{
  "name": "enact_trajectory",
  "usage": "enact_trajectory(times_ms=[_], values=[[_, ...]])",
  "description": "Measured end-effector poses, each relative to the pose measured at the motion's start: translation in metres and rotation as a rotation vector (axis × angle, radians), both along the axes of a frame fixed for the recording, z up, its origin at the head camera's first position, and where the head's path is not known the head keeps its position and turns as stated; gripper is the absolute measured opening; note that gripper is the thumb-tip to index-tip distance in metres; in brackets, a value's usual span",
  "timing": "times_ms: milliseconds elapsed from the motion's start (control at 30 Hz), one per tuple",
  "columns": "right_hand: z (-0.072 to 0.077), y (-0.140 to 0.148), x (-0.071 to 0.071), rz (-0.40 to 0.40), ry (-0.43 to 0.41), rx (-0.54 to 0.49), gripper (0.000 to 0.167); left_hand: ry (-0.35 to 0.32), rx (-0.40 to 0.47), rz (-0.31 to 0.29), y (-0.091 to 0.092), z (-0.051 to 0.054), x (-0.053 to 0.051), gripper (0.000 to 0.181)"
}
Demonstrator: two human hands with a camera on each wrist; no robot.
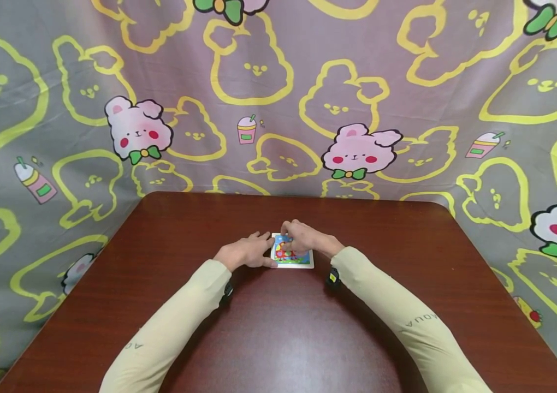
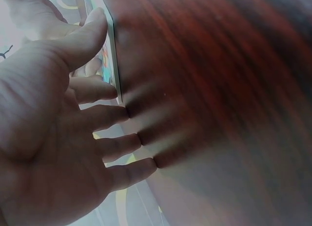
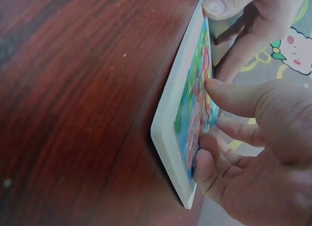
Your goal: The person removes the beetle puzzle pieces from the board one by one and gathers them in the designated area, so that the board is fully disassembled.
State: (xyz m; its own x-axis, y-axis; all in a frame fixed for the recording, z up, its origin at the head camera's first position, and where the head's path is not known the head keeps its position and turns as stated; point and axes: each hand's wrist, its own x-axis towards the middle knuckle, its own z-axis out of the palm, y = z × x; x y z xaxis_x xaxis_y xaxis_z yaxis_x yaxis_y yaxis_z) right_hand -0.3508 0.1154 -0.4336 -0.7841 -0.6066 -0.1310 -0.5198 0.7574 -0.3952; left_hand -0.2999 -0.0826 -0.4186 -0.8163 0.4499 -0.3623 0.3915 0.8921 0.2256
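left hand (image 1: 248,252), fingers straight, touches picture board (image 1: 294,258) at left; right hand (image 1: 303,238) curves over it, grip unclear; visible part seems filled.

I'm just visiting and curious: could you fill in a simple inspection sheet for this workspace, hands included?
Surface: shiny red-brown table.
Job's things: one thin picture board with a white rim and a colourful picture, lying on the table.
Clutter: nothing seen.
Grippers: bare human hands; left hand spread, thumb resting on the board's rim; right hand over the picture, fingers bent; whether it pinches a piece cannot be told.
Cables: nothing seen.
Surroundings: cartoon-patterned cloth behind the table and along both sides.
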Motion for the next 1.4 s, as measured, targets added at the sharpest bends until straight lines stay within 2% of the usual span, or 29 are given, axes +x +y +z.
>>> enact_trajectory(times_ms=[367,633,867,1033,1400], values=[[-0.0006,-0.0014,0.0029,-0.025,0.018,-0.037,0.036,0.009,-0.003,-0.014,-0.0001,0.0002,-0.0005,0.082],[-0.0020,-0.0045,0.0035,-0.096,0.041,-0.064,0.031,0.016,-0.007,-0.027,0.0008,-0.0017,-0.0028,0.081],[-0.0044,-0.0056,0.0040,-0.161,0.032,-0.142,0.023,0.011,-0.010,-0.017,0.0007,-0.0024,-0.0033,0.080],[-0.0051,-0.0056,0.0037,-0.169,0.066,-0.165,0.018,0.010,-0.008,-0.009,0.0003,-0.0029,-0.0040,0.081],[-0.0041,0.0027,-0.0014,-0.127,-0.011,-0.243,0.012,0.029,0.003,-0.017,0.0012,-0.0041,-0.0054,0.080]])
